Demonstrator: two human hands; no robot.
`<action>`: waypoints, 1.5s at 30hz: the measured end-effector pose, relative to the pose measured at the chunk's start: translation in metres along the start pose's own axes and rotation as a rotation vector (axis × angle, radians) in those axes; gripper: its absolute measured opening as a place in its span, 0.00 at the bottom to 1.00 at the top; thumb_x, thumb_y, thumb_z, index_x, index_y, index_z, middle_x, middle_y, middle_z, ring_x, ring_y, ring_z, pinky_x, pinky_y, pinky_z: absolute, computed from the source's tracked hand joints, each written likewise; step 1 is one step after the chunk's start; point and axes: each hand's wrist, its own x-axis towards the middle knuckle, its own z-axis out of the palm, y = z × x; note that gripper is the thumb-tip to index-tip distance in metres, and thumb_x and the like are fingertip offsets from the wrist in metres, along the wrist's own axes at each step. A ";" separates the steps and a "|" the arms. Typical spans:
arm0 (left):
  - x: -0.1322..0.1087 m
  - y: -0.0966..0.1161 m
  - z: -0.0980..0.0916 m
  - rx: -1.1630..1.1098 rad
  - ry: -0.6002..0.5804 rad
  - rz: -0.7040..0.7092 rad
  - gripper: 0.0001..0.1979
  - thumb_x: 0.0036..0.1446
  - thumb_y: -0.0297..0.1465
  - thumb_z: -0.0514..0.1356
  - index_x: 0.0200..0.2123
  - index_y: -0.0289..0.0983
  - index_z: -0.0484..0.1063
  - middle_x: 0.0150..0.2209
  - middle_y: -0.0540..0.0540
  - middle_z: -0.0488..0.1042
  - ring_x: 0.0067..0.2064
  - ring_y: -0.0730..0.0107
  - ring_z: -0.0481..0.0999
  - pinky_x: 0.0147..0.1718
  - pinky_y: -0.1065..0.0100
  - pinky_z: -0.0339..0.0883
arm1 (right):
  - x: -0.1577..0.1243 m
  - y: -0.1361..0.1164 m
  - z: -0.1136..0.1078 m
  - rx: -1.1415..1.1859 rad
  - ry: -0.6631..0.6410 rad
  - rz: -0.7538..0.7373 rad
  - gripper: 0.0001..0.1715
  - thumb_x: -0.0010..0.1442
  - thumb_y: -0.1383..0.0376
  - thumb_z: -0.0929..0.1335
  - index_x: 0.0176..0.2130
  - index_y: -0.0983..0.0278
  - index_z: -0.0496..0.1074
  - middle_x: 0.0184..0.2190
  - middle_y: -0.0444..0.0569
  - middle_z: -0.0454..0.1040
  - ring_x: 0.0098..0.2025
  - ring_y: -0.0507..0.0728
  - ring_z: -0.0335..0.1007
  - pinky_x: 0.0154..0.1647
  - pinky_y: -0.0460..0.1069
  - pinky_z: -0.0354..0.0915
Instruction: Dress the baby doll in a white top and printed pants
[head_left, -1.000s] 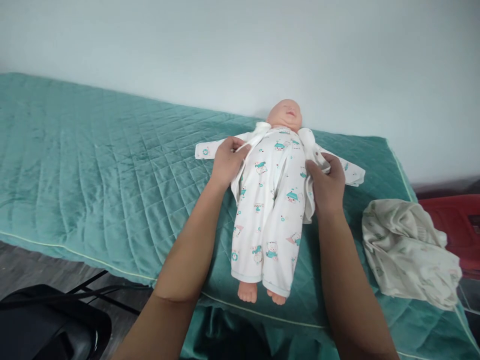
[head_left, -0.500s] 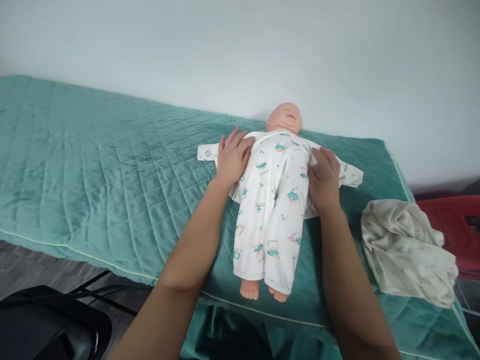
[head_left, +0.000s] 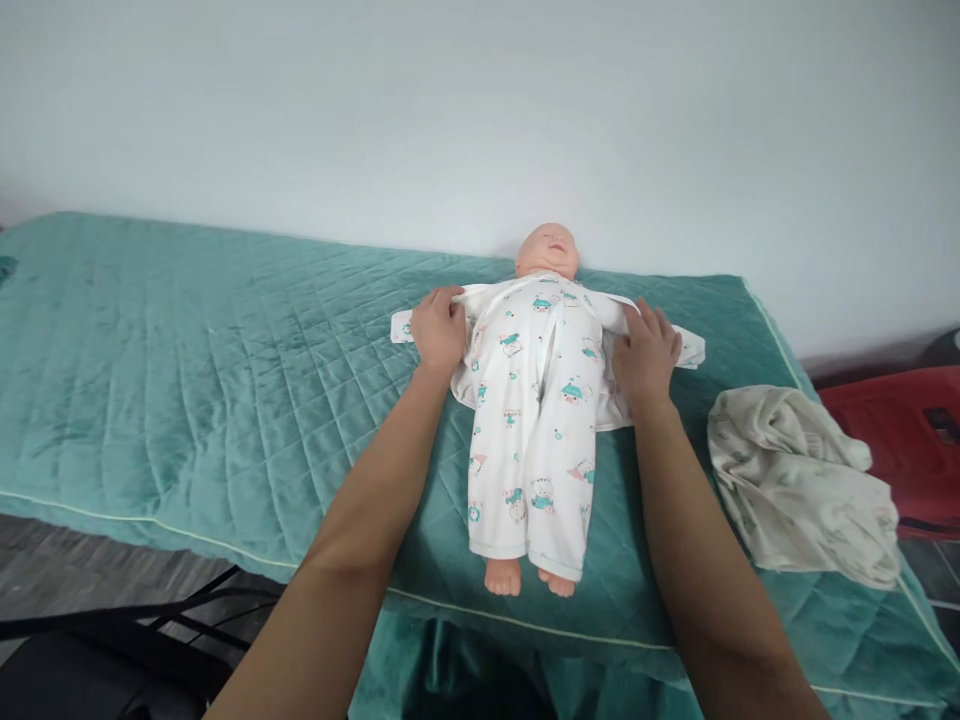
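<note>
A baby doll [head_left: 551, 252] lies on its back, head near the wall and bare feet towards me. White printed baby trousers [head_left: 534, 430] cover its front from the chest down to the ankles. A matching white baby shirt [head_left: 616, 408] is spread beneath, with its sleeves out to both sides. My left hand [head_left: 440, 328] has its fingers closed on the shirt's edge by the sleeve at left. On the other side, my right hand [head_left: 646, 350] pinches the opposite edge beside the right sleeve. Part of each sleeve is hidden behind my hands.
A green quilted cover [head_left: 225, 380] spreads under the doll and far to the left. Crumpled pale clothing [head_left: 799, 480] lies to the right, near a red case [head_left: 900, 430]. A black object [head_left: 105, 670] stands below the front edge at left. The white wall [head_left: 450, 120] rises behind.
Both hands have moved outward from the trousers onto the shirt's edges. The left hand's spread fingers have closed, and the shirt's edges are drawn outward. The view has shifted slightly.
</note>
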 end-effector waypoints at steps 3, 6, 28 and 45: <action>0.000 -0.003 -0.001 -0.005 0.055 -0.055 0.19 0.58 0.24 0.52 0.46 0.42 0.78 0.47 0.44 0.79 0.52 0.58 0.76 0.53 0.61 0.64 | 0.004 0.007 -0.001 0.031 0.011 0.079 0.33 0.60 0.67 0.60 0.62 0.56 0.69 0.70 0.51 0.60 0.72 0.69 0.50 0.68 0.74 0.46; -0.003 -0.001 -0.006 0.027 0.016 -0.039 0.19 0.59 0.24 0.52 0.47 0.41 0.78 0.47 0.43 0.79 0.52 0.55 0.75 0.55 0.58 0.62 | 0.004 0.008 0.001 0.069 0.042 0.083 0.31 0.59 0.67 0.61 0.60 0.57 0.72 0.68 0.53 0.62 0.70 0.69 0.52 0.68 0.73 0.47; -0.001 0.002 -0.016 0.092 -0.096 -0.006 0.13 0.66 0.33 0.54 0.48 0.43 0.76 0.48 0.43 0.79 0.53 0.51 0.73 0.54 0.53 0.59 | 0.044 -0.215 0.015 -0.403 -0.470 -0.735 0.23 0.65 0.69 0.58 0.56 0.72 0.69 0.56 0.68 0.71 0.56 0.70 0.67 0.49 0.60 0.64; -0.006 -0.002 -0.020 -0.036 -0.004 -0.069 0.14 0.63 0.27 0.52 0.47 0.41 0.76 0.48 0.42 0.78 0.54 0.55 0.73 0.53 0.57 0.62 | 0.067 -0.201 -0.002 -0.520 -0.601 -0.785 0.23 0.64 0.55 0.66 0.57 0.57 0.70 0.49 0.55 0.77 0.46 0.66 0.74 0.39 0.55 0.65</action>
